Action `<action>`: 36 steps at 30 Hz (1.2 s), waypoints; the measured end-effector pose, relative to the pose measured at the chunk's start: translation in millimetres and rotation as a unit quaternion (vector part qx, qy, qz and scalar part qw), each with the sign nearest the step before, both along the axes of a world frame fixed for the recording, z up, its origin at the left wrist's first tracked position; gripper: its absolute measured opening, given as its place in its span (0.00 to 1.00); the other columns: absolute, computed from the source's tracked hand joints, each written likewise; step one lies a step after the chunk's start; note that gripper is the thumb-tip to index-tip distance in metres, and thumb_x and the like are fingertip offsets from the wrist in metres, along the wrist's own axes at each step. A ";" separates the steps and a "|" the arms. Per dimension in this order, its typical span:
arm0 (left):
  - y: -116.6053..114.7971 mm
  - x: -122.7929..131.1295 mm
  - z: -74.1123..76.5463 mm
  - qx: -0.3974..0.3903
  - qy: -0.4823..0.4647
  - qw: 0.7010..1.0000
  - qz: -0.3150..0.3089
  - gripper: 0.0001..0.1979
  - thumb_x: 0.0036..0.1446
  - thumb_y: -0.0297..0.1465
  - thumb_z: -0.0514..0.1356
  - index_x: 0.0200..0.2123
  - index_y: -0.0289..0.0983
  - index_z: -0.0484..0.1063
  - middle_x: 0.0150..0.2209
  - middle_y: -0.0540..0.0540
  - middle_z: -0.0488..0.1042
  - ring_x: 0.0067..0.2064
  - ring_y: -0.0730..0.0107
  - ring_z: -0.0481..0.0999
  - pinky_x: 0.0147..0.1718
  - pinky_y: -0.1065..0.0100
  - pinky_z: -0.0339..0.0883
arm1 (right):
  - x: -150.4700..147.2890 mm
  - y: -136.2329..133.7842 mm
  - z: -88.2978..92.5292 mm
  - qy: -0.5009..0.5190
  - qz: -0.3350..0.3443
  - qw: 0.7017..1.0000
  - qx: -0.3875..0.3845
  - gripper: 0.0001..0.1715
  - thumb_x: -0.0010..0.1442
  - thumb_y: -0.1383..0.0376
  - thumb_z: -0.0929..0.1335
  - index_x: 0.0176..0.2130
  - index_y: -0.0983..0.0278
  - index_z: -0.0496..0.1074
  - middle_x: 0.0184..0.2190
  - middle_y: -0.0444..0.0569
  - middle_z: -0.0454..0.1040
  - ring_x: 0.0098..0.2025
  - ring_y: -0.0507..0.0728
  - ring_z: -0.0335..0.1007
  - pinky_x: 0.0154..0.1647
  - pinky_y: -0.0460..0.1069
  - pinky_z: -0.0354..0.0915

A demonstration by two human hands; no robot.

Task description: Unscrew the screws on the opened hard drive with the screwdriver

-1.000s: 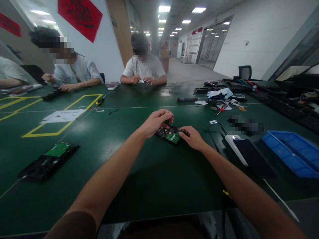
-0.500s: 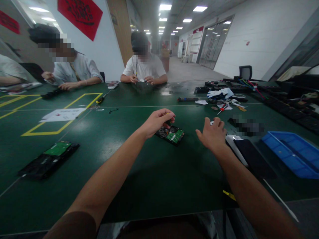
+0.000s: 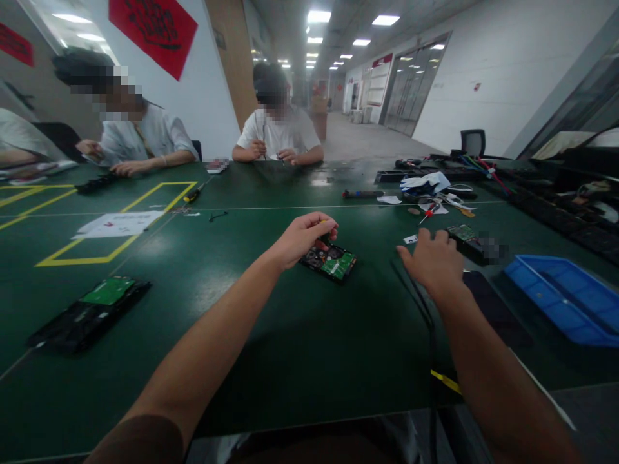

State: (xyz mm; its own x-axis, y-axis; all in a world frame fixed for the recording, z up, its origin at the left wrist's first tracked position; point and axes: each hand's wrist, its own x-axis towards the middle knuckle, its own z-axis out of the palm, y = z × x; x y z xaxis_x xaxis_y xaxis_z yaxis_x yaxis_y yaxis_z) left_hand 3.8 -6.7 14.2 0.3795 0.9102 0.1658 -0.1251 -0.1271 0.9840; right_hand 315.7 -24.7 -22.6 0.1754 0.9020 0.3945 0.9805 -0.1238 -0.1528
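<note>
My left hand (image 3: 307, 240) is closed in a pinch around a small dark tool with a yellow top, mostly hidden by the fingers. It is held over a hard drive (image 3: 338, 263) whose green circuit board faces up. To the right, my right hand (image 3: 435, 261) hovers with thumb and fingers apart, nothing visible in it. A black cable (image 3: 426, 312) runs beside its wrist. Just beyond the fingers lie a small white label (image 3: 411, 239) and another drive (image 3: 465, 234).
At right are a blue tray (image 3: 563, 299) and a dark phone (image 3: 493, 309). A black drive caddy (image 3: 89, 312) lies at left. Farther off are a red screwdriver (image 3: 429, 212), gloves (image 3: 425, 183) and papers (image 3: 116, 223). Two people (image 3: 278, 135) (image 3: 145, 138) sit across the table.
My right hand has moved right, uncovering the label; the black cable now shows beside it. The white object beside the phone is no longer visible. My left hand stays over the drive.
</note>
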 end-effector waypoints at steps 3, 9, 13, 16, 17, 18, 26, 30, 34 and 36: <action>0.0 -0.2 -0.2 0.000 -0.002 1.000 0.000 0.10 0.60 0.38 0.64 0.38 0.36 0.76 0.38 0.42 0.76 0.40 0.68 0.75 0.32 0.70 0.67 | -30.4 0.5 -6.4 0.021 0.098 0.995 -0.012 0.30 0.65 0.46 0.67 0.54 0.66 0.70 0.53 0.70 0.67 0.55 0.78 0.65 0.52 0.69 0.66; 0.6 0.3 -1.6 -0.005 -0.002 1.000 0.001 0.09 0.60 0.38 0.64 0.37 0.37 0.76 0.38 0.42 0.76 0.40 0.68 0.75 0.33 0.69 0.67 | -43.6 13.6 -39.0 0.080 0.243 0.967 -0.009 0.28 0.66 0.53 0.67 0.59 0.64 0.70 0.54 0.63 0.67 0.56 0.72 0.66 0.57 0.66 0.66; 0.7 0.8 -2.0 -0.004 -0.007 1.000 0.001 0.09 0.60 0.38 0.65 0.37 0.37 0.76 0.38 0.43 0.76 0.39 0.68 0.75 0.32 0.69 0.67 | -42.2 16.5 -48.8 0.126 0.305 0.944 -0.015 0.26 0.66 0.55 0.68 0.60 0.61 0.70 0.55 0.59 0.67 0.57 0.68 0.67 0.62 0.64 0.65; 0.8 1.1 -2.4 -0.004 -0.004 1.000 0.007 0.10 0.60 0.39 0.65 0.36 0.37 0.76 0.37 0.42 0.77 0.39 0.68 0.75 0.32 0.69 0.67 | -44.5 16.3 -52.2 0.147 0.335 0.930 -0.016 0.22 0.67 0.55 0.68 0.57 0.58 0.73 0.56 0.57 0.66 0.59 0.66 0.66 0.63 0.63 0.63; 0.9 1.2 -2.5 -0.002 -0.004 1.000 0.009 0.11 0.60 0.39 0.65 0.36 0.37 0.76 0.37 0.42 0.77 0.39 0.67 0.75 0.31 0.70 0.67 | -45.7 15.9 -53.0 0.154 0.343 0.926 -0.018 0.20 0.67 0.55 0.68 0.56 0.58 0.73 0.56 0.56 0.66 0.60 0.65 0.66 0.64 0.63 0.63; 1.0 1.3 -2.7 -0.001 -0.004 1.000 0.010 0.11 0.60 0.40 0.65 0.37 0.37 0.76 0.37 0.42 0.77 0.39 0.68 0.75 0.31 0.70 0.67 | -46.9 15.5 -53.5 0.159 0.351 0.923 -0.021 0.19 0.68 0.55 0.68 0.55 0.57 0.74 0.56 0.55 0.66 0.60 0.65 0.66 0.64 0.63 0.63; 0.7 1.8 -2.3 0.011 -0.007 1.000 -0.001 0.13 0.63 0.41 0.62 0.37 0.37 0.76 0.37 0.43 0.76 0.40 0.68 0.75 0.30 0.71 0.66 | -52.5 12.3 -55.8 0.175 0.412 0.893 -0.048 0.14 0.69 0.58 0.67 0.50 0.56 0.78 0.60 0.54 0.64 0.63 0.64 0.64 0.66 0.64 0.62; 0.0 2.5 -2.5 0.007 -0.003 1.000 0.004 0.13 0.62 0.42 0.63 0.36 0.37 0.77 0.37 0.42 0.76 0.40 0.67 0.75 0.30 0.71 0.65 | -52.4 12.4 -56.7 0.174 0.415 0.891 -0.055 0.14 0.69 0.58 0.68 0.51 0.55 0.78 0.59 0.53 0.65 0.62 0.63 0.65 0.65 0.64 0.63; 1.7 1.8 -4.1 0.024 0.026 0.999 0.028 0.14 0.61 0.43 0.63 0.38 0.38 0.79 0.40 0.42 0.77 0.40 0.66 0.74 0.30 0.71 0.66 | -51.1 11.7 -56.1 0.171 0.417 0.891 -0.064 0.15 0.69 0.58 0.68 0.52 0.54 0.78 0.58 0.52 0.66 0.61 0.62 0.66 0.64 0.62 0.64; 3.3 0.7 -4.9 0.038 0.046 0.997 0.047 0.15 0.61 0.44 0.63 0.38 0.39 0.81 0.43 0.42 0.77 0.41 0.66 0.74 0.30 0.71 0.66 | -50.6 11.0 -55.3 0.169 0.418 0.890 -0.066 0.15 0.69 0.58 0.68 0.53 0.54 0.78 0.59 0.52 0.66 0.61 0.62 0.66 0.64 0.62 0.64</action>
